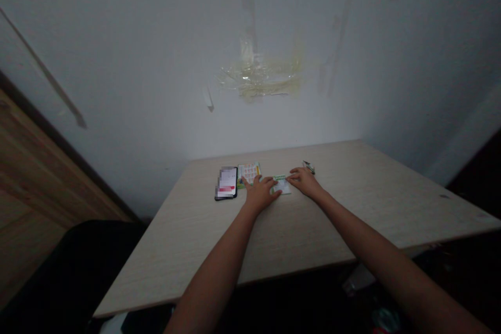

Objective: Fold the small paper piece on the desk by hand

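Observation:
My left hand [261, 193] lies with fingers spread, between a colourful printed sheet [250, 169] and a small green-and-white card [282, 187]. Its fingertips rest on the sheet's lower right part and at the card's left side. At the card's upper right edge, the fingers of my right hand [305, 181] are pinched together; what is between them, if anything, is too small to make out. Both printed pieces lie flat on the table. Just beyond my right hand is a small shiny object [309, 166], partly hidden, whose kind I cannot tell.
A phone [227, 183] with its screen lit lies left of the printed sheet. The pale wooden table [188, 250] meets a grey wall [156, 62] bearing peeling clear tape [254, 75]. A wooden panel [35, 167] and a dark shape [97, 250] stand at the left.

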Demonstrator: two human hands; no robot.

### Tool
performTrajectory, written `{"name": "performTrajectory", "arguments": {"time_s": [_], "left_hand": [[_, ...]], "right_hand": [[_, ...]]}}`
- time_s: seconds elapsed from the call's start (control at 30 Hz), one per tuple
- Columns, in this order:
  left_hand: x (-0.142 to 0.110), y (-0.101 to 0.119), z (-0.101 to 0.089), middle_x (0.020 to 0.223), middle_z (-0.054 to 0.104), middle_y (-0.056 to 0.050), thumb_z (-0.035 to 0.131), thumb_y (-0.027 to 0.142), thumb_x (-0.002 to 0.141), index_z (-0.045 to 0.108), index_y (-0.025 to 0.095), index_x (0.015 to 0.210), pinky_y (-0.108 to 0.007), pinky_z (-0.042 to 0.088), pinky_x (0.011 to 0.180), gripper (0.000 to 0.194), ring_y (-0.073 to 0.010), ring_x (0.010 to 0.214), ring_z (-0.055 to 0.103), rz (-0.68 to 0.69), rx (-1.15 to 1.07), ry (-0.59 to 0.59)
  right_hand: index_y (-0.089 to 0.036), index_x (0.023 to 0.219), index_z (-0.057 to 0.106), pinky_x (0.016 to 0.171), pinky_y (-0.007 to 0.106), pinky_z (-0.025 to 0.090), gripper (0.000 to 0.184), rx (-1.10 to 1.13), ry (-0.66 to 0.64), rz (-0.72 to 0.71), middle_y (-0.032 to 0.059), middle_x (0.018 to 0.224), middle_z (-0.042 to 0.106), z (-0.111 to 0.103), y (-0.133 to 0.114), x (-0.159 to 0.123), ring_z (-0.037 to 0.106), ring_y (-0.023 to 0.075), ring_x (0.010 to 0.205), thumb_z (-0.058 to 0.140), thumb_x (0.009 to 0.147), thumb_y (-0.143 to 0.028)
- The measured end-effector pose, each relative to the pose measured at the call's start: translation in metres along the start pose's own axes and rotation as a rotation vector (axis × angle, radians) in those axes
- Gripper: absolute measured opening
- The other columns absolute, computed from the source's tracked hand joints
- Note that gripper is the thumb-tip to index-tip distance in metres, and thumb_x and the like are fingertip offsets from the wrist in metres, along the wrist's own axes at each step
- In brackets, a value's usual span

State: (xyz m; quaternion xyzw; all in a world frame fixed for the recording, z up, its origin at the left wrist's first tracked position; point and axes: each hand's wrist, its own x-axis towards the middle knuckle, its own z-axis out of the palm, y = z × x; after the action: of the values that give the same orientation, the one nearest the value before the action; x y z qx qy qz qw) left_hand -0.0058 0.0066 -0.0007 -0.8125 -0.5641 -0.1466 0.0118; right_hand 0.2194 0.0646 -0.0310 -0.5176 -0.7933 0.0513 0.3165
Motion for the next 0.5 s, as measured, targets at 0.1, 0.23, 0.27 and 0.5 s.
{"name": "performTrajectory", "arguments": {"time_s": [0.1, 0.23, 0.27, 0.5], "left_hand": [[-0.001, 0.001, -0.002, 0.143, 0.056, 0.001, 0.047, 0.064, 0.089, 0.059, 0.044, 0.128, -0.085, -0.003, 0.102, 0.046, -0.039, 0.137, 0.034, 0.0, -0.001, -0.006], [-0.001, 0.001, -0.003, 0.143, 0.056, 0.001, 0.048, 0.064, 0.089, 0.06, 0.043, 0.128, -0.084, -0.001, 0.104, 0.046, -0.0391, 0.138, 0.034, -0.003, -0.001, -0.01], [-0.001, 0.001, -0.003, 0.143, 0.056, 0.001, 0.048, 0.063, 0.089, 0.06, 0.042, 0.128, -0.084, -0.001, 0.103, 0.046, -0.0393, 0.138, 0.033, -0.002, -0.001, -0.01], [0.0, 0.001, -0.005, 0.143, 0.055, 0.002, 0.049, 0.063, 0.088, 0.06, 0.045, 0.128, -0.084, -0.002, 0.103, 0.045, -0.0392, 0.139, 0.031, -0.008, -0.008, -0.027]], "right_hand": [[-0.025, 0.099, 0.079, 0.103, 0.043, 0.039, 0.022, -0.034, -0.014, 0.01, 0.0099, 0.117, 0.068, -0.002, -0.005, 0.001, 0.057, 0.0264, 0.11, 0.061, 0.091, -0.035], [-0.026, 0.102, 0.078, 0.101, 0.042, 0.041, 0.024, -0.088, -0.033, 0.01, 0.0098, 0.116, 0.067, -0.004, -0.011, 0.002, 0.058, 0.027, 0.107, 0.058, 0.093, -0.035], [-0.026, 0.104, 0.078, 0.1, 0.042, 0.041, 0.025, -0.099, -0.03, 0.012, 0.0096, 0.116, 0.067, -0.004, -0.012, 0.002, 0.058, 0.0267, 0.107, 0.057, 0.094, -0.035], [-0.029, 0.109, 0.076, 0.099, 0.038, 0.041, 0.026, -0.161, -0.034, -0.003, 0.0092, 0.114, 0.066, -0.004, -0.015, 0.003, 0.057, 0.0248, 0.106, 0.055, 0.095, -0.034]]}}
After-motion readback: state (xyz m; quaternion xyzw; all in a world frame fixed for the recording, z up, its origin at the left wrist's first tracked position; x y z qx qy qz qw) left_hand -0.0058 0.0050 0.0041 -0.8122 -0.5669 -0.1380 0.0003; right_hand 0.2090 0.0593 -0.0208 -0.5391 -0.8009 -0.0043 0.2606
